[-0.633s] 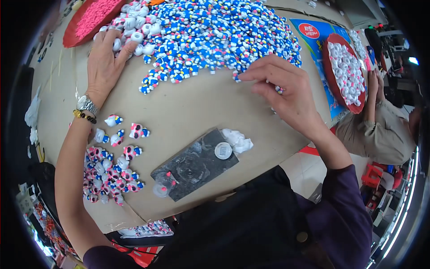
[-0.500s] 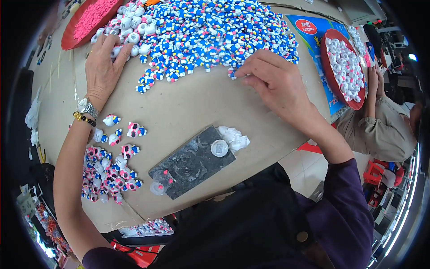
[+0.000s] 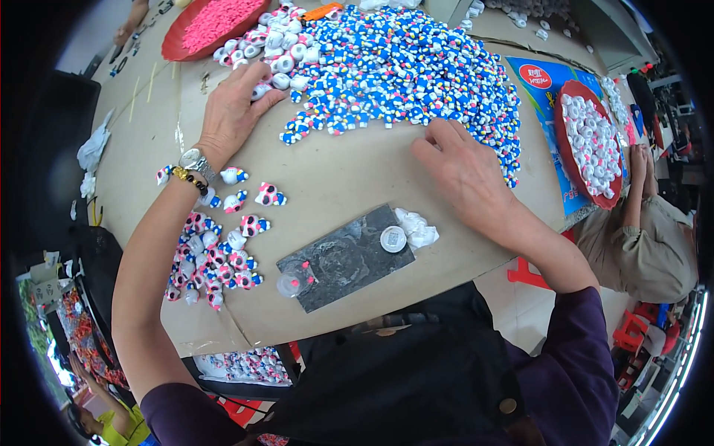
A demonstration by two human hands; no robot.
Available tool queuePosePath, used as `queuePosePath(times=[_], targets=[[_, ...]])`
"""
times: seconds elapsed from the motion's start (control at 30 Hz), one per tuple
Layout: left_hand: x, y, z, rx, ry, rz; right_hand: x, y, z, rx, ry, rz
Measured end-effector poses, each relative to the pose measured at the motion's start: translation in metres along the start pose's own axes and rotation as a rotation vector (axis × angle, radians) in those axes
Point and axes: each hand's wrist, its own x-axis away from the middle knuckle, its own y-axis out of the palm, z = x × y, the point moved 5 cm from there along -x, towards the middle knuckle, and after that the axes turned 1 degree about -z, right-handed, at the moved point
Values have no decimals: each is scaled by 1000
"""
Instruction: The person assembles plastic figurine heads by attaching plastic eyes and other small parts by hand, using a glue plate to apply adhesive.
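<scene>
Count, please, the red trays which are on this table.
2. One red tray, holding pink pieces, is at upper left; another, holding mostly white pieces, is at right, over a blue sheet. Others may be hidden.

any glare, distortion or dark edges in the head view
Head view: fisheye bending curves the tabletop, black fills the corners; head view, lower right: strip lights blow out to white; head view, top: the pile of blue-and-white figurine pieces is brightly lit.

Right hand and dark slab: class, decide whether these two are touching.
Apart. The head view shows bare tabletop between the right hand and the dark slab.
</scene>
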Motion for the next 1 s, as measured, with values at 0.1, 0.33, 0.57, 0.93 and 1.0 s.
queuePosePath(times=[0.1,0.33,0.57,0.93,1.0], targets=[[4,-4,10,87,24,-23,7,-2,0,-87,56,71],[2,0,-5,11,-104,-54,14,-7,9,-204,22,249],[8,-5,-33,472,-535,-89,23,-5,25,-973,314,166],[81,-90,98,2361,-613,312,45,-11,13,-1581,473,177],[106,-85,145,2550,-616,313,46,-17,6,-1563,455,268]])
